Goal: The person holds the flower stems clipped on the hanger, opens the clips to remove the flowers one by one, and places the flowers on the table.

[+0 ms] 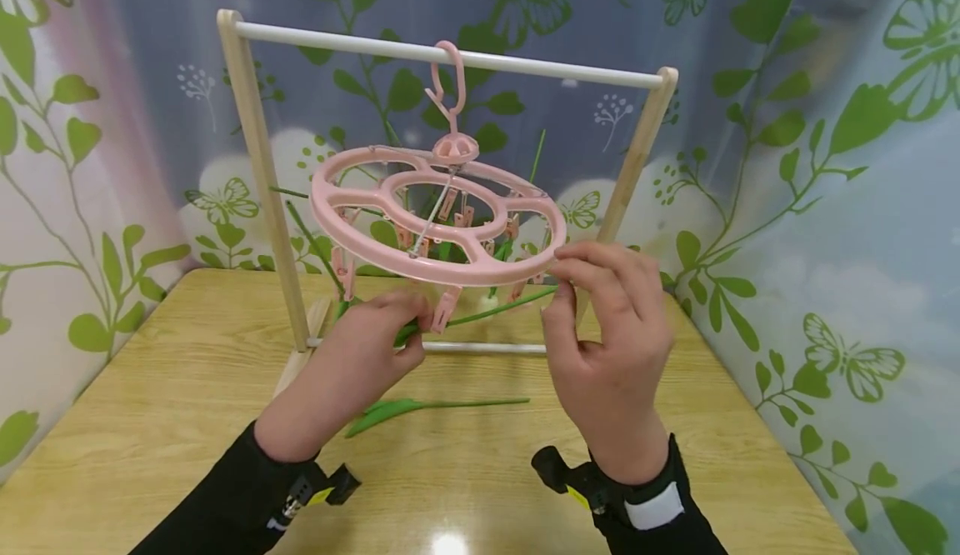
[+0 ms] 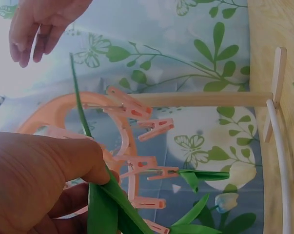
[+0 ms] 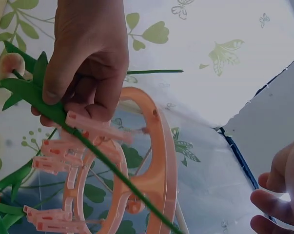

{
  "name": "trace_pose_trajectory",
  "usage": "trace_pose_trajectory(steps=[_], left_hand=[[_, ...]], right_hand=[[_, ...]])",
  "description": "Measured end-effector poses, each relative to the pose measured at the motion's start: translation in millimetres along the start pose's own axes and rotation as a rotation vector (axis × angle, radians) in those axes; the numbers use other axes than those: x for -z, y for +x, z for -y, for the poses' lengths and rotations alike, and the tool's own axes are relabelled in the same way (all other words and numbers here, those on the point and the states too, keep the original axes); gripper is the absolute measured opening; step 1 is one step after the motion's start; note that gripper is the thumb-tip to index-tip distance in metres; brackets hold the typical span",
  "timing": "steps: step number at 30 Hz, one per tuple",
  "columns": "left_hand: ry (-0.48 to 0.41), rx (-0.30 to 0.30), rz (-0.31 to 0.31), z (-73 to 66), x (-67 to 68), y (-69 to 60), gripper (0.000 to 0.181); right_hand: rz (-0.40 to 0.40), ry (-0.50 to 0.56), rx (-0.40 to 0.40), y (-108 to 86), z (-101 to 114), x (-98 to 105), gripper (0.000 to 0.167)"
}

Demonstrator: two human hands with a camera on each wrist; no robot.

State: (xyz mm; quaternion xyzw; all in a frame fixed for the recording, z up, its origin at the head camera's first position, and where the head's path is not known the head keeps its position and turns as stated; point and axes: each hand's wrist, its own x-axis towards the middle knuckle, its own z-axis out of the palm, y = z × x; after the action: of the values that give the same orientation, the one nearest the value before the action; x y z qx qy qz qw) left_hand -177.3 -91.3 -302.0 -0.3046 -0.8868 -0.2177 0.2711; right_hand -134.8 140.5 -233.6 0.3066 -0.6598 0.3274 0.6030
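My left hand [image 1: 360,355] pinches an artificial tulip by its green leaves [image 3: 32,95], thumb lying on them. Its long thin stem [image 1: 502,305] slants toward the right side of the rack. Close by that hand's fingers hangs a pink clothespin [image 1: 446,309], and the stem passes across it; whether the clip grips the stem I cannot tell. My right hand [image 1: 611,330], fingers loosely bent with nothing between them, is beside the rim of the pink round hanger [image 1: 420,270]. In the left wrist view the right hand [image 2: 49,24] is apart from the stem's tip.
The hanger hooks onto a white rod [image 1: 337,41] of a wooden frame [image 1: 262,163]. Other clothespins [image 2: 156,129] dangle below it, with a white tulip [image 2: 242,174] and a bluish one [image 2: 226,202] hanging head down. A green leaf with stem [image 1: 390,409] lies on the table [image 1: 187,422].
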Motion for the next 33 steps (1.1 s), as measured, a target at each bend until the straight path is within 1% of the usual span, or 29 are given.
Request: trace_pose_trajectory(steps=[2,5,7,9,15,17,19,20,22,27,28,30,33], left_hand=[[0.004,-0.002,0.005,-0.6,0.7,-1.0,0.019],[0.004,-0.002,0.026,-2.2,1.7,-2.1,0.019],[0.005,-0.004,0.042,-4.0,2.6,-2.1,0.020],[0.006,-0.006,0.060,-6.4,3.3,-2.6,0.019],[0.007,-0.006,0.119,-12.3,5.6,-3.3,0.021],[0.004,0.005,0.135,-13.2,6.4,-3.2,0.022],[0.015,0.005,0.136,-14.0,6.6,-3.4,0.023],[0.022,0.008,0.136,-14.3,6.4,-3.5,0.023],[0.038,0.008,0.132,-15.1,6.5,-4.0,0.023],[0.074,0.005,0.143,-18.5,9.0,-3.5,0.023],[0.081,0.004,0.146,-19.2,9.9,-3.3,0.023],[0.092,-0.001,0.149,-20.6,11.6,-3.1,0.022],[0.120,-0.006,0.147,-22.6,14.4,-4.4,0.022]], right_hand=[[0.017,0.001,0.018,-1.8,2,-2,0.017],[0.100,0.007,0.020,-6.5,4,-4,0.014],[0.191,0.002,-0.006,-10.2,4,-6,0.012],[0.293,-0.027,-0.047,-13.6,4,-6,0.011],[0.585,-0.174,-0.173,-19.5,1,-9,0.011],[0.671,-0.212,-0.191,-20.7,-1,-12,0.012],[0.738,-0.234,-0.199,-22.8,-4,-17,0.013],[0.760,-0.235,-0.199,-24.2,-6,-20,0.014],[0.792,-0.242,-0.196,-27.0,-8,-24,0.020],[0.814,-0.238,-0.195,-31.6,-12,-30,0.046],[0.816,-0.233,-0.197,-32.2,-12,-30,0.047],[0.831,-0.212,-0.213,-33.1,-11,-32,0.043],[0.858,-0.172,-0.251,-34.4,-11,-36,0.028]])
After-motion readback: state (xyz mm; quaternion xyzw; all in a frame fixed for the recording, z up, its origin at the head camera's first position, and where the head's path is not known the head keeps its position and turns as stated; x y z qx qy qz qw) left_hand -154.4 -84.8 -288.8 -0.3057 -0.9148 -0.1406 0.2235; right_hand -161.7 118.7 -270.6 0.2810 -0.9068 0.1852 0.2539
